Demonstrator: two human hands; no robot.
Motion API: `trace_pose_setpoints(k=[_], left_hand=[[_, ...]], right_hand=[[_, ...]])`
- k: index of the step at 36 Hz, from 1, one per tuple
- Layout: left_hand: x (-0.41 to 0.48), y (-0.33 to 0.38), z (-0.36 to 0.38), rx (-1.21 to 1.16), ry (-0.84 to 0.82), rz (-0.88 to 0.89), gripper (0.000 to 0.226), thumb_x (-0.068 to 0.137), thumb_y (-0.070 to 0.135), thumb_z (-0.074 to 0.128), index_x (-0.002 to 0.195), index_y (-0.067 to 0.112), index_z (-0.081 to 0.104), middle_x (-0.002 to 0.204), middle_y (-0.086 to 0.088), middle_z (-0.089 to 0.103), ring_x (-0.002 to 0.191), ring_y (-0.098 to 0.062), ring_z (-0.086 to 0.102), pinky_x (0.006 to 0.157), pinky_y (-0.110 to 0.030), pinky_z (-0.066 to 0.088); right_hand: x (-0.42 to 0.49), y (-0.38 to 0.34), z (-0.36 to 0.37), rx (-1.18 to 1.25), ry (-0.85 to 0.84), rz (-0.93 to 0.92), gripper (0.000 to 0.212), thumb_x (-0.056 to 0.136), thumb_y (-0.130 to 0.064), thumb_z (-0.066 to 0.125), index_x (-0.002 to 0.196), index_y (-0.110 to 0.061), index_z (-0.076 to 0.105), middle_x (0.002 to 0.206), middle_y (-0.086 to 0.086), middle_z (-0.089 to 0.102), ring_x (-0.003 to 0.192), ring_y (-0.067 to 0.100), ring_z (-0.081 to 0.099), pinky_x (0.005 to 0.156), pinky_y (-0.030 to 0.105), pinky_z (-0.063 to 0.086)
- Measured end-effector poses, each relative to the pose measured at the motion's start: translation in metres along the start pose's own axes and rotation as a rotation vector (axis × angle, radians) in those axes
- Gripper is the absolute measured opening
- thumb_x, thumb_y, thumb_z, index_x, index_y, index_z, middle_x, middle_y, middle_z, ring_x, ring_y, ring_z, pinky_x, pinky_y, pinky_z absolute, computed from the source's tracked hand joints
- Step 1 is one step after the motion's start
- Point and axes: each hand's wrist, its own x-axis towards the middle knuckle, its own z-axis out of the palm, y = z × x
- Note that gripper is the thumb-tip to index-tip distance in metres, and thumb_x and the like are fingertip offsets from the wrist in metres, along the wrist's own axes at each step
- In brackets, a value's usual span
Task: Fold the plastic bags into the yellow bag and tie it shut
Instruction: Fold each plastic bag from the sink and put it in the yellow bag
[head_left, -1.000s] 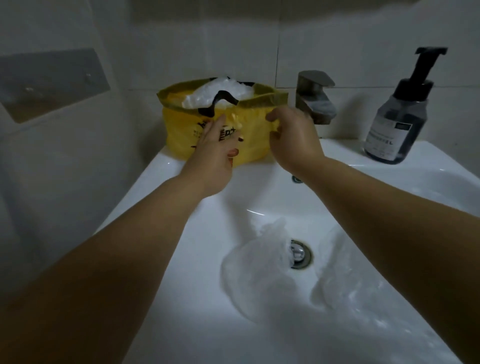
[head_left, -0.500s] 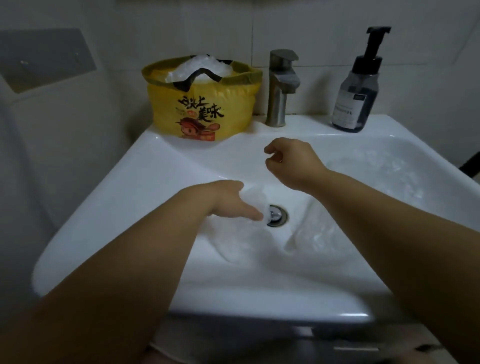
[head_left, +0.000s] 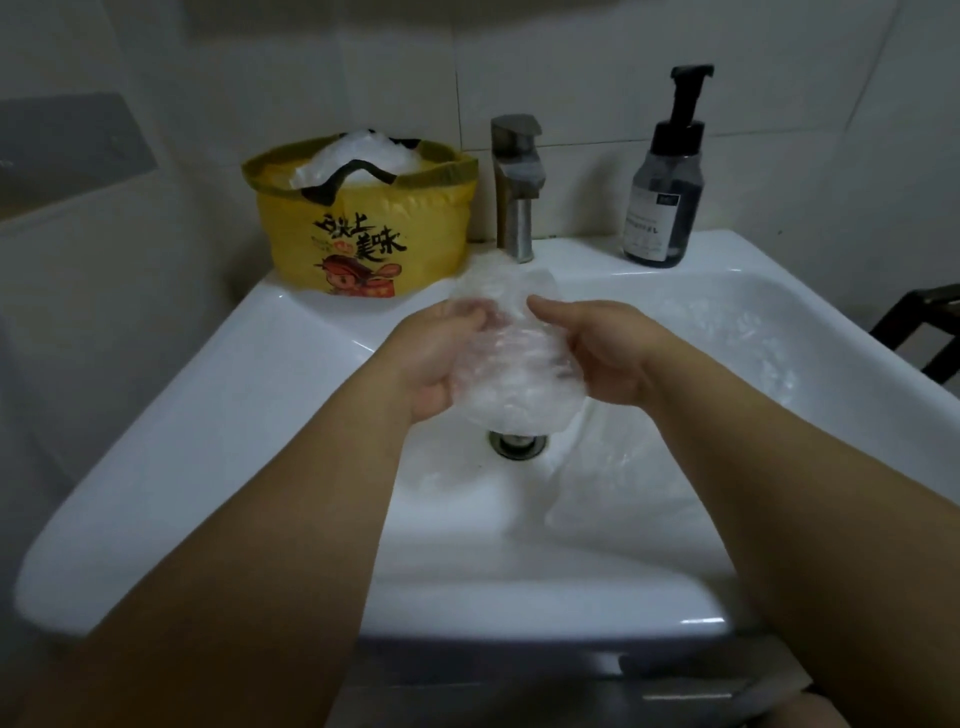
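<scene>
Both hands meet over the basin of a white sink (head_left: 260, 395) with a crumpled clear plastic bag (head_left: 511, 364) stretched between them. The left hand (head_left: 431, 358) grips the bag's left side, its fingers curled in over the film. The right hand (head_left: 602, 358) grips the right side, with the thumb lying across the front and the other fingers hidden behind the plastic. The bag is held up off the basin, and its lower edge hangs just above the drain (head_left: 519, 444), which sits below and between the two hands.

Beyond the left hand, on the back left corner of the sink ledge, the yellow bag (head_left: 363, 228) stands upright with its mouth open and its rim rolled outward. It carries black printed characters and a red cartoon figure on the front. White plastic bags (head_left: 363, 156) are heaped inside it, rising above the rim, and a black handle loop (head_left: 345, 176) arches over them.

Straight ahead of the hands, a metal faucet (head_left: 517, 192) rises just beside the yellow bag. Past the right hand, further along the ledge, stands a dark pump bottle (head_left: 667, 192).

More clear plastic lies in the basin: one piece (head_left: 737, 332) to the right of the right hand, another (head_left: 613, 493) under the right forearm.
</scene>
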Motion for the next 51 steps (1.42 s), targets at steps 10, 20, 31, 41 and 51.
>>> trace_pose_setpoints(k=[10, 20, 31, 41, 51], left_hand=[[0.007, -0.004, -0.039, 0.205, 0.125, -0.004, 0.034, 0.092, -0.011, 0.05, 0.096, 0.021, 0.063, 0.093, 0.005, 0.064, 0.085, -0.011, 0.06, 0.072, -0.027, 0.047], [0.013, 0.009, -0.029, 0.063, 0.098, 0.03, 0.023, 0.091, 0.031, 0.064, 0.11, 0.017, 0.067, 0.096, -0.002, 0.074, 0.087, -0.019, 0.072, 0.076, -0.034, 0.058], [0.003, 0.013, -0.016, 0.155, 0.02, 0.13, 0.036, 0.103, 0.042, 0.037, 0.092, 0.029, 0.069, 0.075, 0.008, 0.072, 0.067, -0.012, 0.059, 0.066, -0.03, 0.045], [0.001, 0.018, -0.02, 0.042, -0.011, 0.029, 0.065, 0.101, 0.056, 0.022, 0.085, 0.025, 0.076, 0.093, 0.001, 0.071, 0.096, -0.021, 0.063, 0.086, -0.036, 0.048], [0.016, 0.013, -0.042, 0.03, 0.358, 0.063, 0.026, 0.089, 0.045, 0.064, 0.088, 0.02, 0.073, 0.107, -0.006, 0.066, 0.098, -0.019, 0.06, 0.097, -0.038, 0.051]], right_hand=[[0.008, -0.012, 0.01, 0.202, -0.048, -0.214, 0.02, 0.09, -0.004, 0.053, 0.077, -0.019, 0.056, 0.075, -0.001, 0.059, 0.065, 0.015, 0.057, 0.059, 0.024, 0.047], [0.02, -0.012, 0.013, 0.234, 0.06, -0.226, 0.049, 0.089, -0.015, 0.064, 0.135, -0.008, 0.049, 0.116, 0.01, 0.066, 0.092, 0.02, 0.065, 0.077, 0.03, 0.055], [0.015, -0.008, 0.015, 0.122, -0.152, 0.112, 0.064, 0.074, -0.035, 0.071, 0.13, -0.008, 0.056, 0.128, 0.015, 0.06, 0.116, 0.032, 0.06, 0.095, 0.047, 0.049], [0.007, -0.019, 0.016, 0.196, -0.184, 0.094, 0.028, 0.09, -0.031, 0.057, 0.099, -0.006, 0.066, 0.09, 0.011, 0.072, 0.075, 0.024, 0.07, 0.071, 0.038, 0.058], [0.012, -0.022, 0.01, 0.293, 0.045, -0.075, 0.023, 0.091, -0.018, 0.062, 0.111, -0.006, 0.059, 0.096, 0.013, 0.067, 0.077, 0.022, 0.067, 0.079, 0.036, 0.058]])
